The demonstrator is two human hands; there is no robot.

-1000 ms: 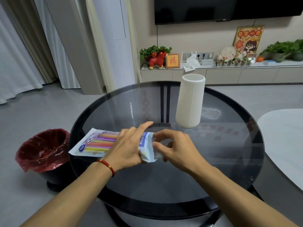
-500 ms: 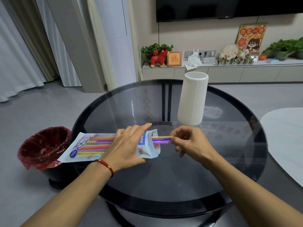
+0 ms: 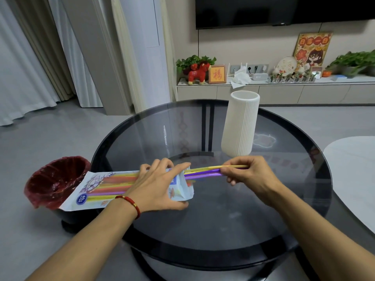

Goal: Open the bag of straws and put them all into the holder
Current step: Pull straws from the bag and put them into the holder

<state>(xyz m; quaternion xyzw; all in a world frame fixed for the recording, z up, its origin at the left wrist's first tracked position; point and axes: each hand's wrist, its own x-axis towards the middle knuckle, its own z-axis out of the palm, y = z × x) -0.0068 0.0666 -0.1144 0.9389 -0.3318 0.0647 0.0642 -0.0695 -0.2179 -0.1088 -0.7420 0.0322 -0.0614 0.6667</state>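
The bag of straws (image 3: 101,187) lies flat on the round glass table (image 3: 213,230), its left end hanging over the table edge, its open mouth facing right. My left hand (image 3: 160,185) is clamped on the bag near that mouth. My right hand (image 3: 249,175) pinches a few yellow and purple straws (image 3: 205,172) that stick halfway out of the bag. More coloured straws show through the bag's clear window. The white ribbed holder (image 3: 240,124) stands upright just behind my right hand, and no straws show above its rim.
A bin with a red liner (image 3: 54,181) stands on the floor left of the table, under the bag's end. A pale second table (image 3: 353,171) sits at the right. A low cabinet (image 3: 284,92) with plants and ornaments runs along the far wall.
My right hand has drawn a few straws rightward out of the bag's mouth, farther in each frame. My left hand has kept holding the bag, which slid slightly left.
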